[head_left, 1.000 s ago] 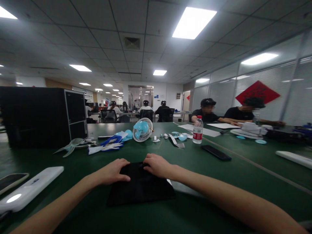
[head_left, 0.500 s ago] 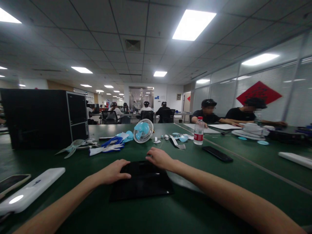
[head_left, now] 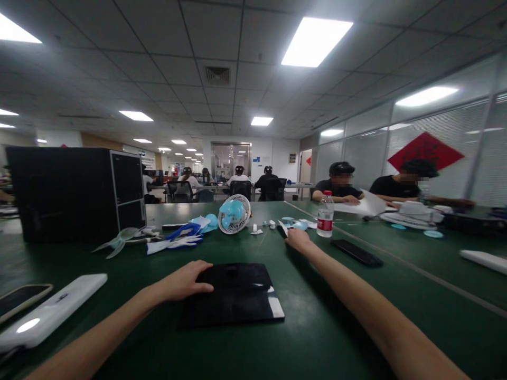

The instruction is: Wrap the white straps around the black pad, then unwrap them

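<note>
Panel [head_left: 236,298], lower centre, looks stiff, slick, best held edgewise; left hand [head_left: 188,279] splayed on it, right hand [head_left: 298,240] grip unclear.

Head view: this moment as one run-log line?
left hand: spread, at left edge of black panel | right hand: at pale strip, grip unclear | bottle: upright

A grey panelled ceiling [head_left: 214,31] stretches overhead, set with bright rectangular lights [head_left: 317,42] and a square vent [head_left: 217,75]. At the far end, metal-framed glass doors [head_left: 231,161] stand in a white wall [head_left: 281,163], with black office chairs [head_left: 240,188] in front. Along the right runs a glass partition [head_left: 364,140] with horizontal blinds [head_left: 455,120] and a red diamond-shaped hanging [head_left: 425,153], while a green-topped table [head_left: 312,343] fills the foreground.
</note>
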The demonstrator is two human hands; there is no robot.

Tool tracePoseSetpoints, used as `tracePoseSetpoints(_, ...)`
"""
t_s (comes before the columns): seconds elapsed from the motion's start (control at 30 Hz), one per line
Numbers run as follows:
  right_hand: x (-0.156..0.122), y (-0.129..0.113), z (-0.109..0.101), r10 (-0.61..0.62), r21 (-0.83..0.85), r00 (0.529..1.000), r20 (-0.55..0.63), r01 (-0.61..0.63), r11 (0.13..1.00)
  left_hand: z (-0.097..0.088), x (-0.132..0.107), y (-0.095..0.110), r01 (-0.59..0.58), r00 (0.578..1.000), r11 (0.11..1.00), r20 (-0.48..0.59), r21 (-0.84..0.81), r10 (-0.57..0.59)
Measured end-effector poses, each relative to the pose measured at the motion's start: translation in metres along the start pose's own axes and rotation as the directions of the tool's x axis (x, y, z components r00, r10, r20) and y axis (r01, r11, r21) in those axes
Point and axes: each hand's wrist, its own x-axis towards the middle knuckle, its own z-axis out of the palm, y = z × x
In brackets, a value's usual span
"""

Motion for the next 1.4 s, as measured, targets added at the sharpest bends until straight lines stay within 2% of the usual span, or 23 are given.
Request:
tracePoseSetpoints(0.17,0.004,0.000,0.006,-0.018,0.004,1.000,-0.026,0.019,1.000,0.001,0.002,-0.004,-0.003,1.000,1.000,0.005,-0.014,0.003)
tracePoseSetpoints(0.3,0.004,0.002,0.000,0.003,0.000,0.998,-0.063,-0.003,1.000,0.002,0.003,-0.008,-0.015,1.000,1.000,0.004,-0.012,0.015)
tracePoseSetpoints(0.53,-0.002,0.029,-0.042,0.089,-0.009,0.975,-0.203,-0.093,0.996,0.000,0.004,-0.009,-0.029,1.000,1.000,0.013,-0.002,0.029)
tracePoseSetpoints(0.63,-0.014,0.038,-0.060,0.065,-0.025,0.954,-0.292,-0.075,0.997,0.000,0.004,-0.008,-0.036,0.999,0.999,0.001,0.012,0.036)
tracePoseSetpoints(0.7,-0.027,0.037,-0.070,0.009,-0.033,0.938,-0.346,-0.021,0.999,0.001,0.004,-0.007,-0.035,0.999,0.999,0.001,0.015,0.035)
tracePoseSetpoints(0.83,-0.063,0.018,-0.083,-0.114,0.018,0.914,-0.390,0.132,0.991,0.003,0.004,-0.007,-0.032,0.999,0.999,-0.036,0.034,0.033)
tracePoseSetpoints(0.93,-0.093,-0.007,-0.091,-0.202,0.110,0.881,-0.427,0.272,0.956,-0.001,0.007,-0.006,-0.031,0.971,0.997,-0.236,0.065,0.046)
tracePoseSetpoints(0.97,-0.103,-0.015,-0.093,-0.233,0.147,0.870,-0.435,0.323,0.935,-0.003,0.007,-0.006,-0.023,0.943,0.998,-0.329,0.066,0.044)
tracePoseSetpoints(1.07,-0.130,-0.039,-0.099,-0.324,0.283,0.856,-0.402,0.453,0.845,-0.014,0.007,-0.005,-0.019,0.826,0.999,-0.563,0.027,0.031)
tracePoseSetpoints(1.13,-0.146,-0.051,-0.102,-0.379,0.392,0.857,-0.349,0.501,0.772,-0.022,0.005,-0.001,-0.047,0.769,0.999,-0.639,-0.013,0.028)
tracePoseSetpoints(1.17,-0.153,-0.056,-0.103,-0.403,0.444,0.857,-0.320,0.512,0.736,-0.025,0.003,0.002,-0.063,0.757,0.997,-0.653,-0.037,0.023)
tracePoseSetpoints(1.27,-0.169,-0.067,-0.104,-0.453,0.559,0.856,-0.248,0.508,0.655,-0.031,-0.006,0.015,-0.094,0.768,0.989,-0.640,-0.112,0.000)
tracePoseSetpoints(1.4,-0.180,-0.074,-0.102,-0.479,0.619,0.856,-0.197,0.487,0.616,-0.033,-0.015,0.032,-0.086,0.824,0.991,-0.567,-0.103,0.012)
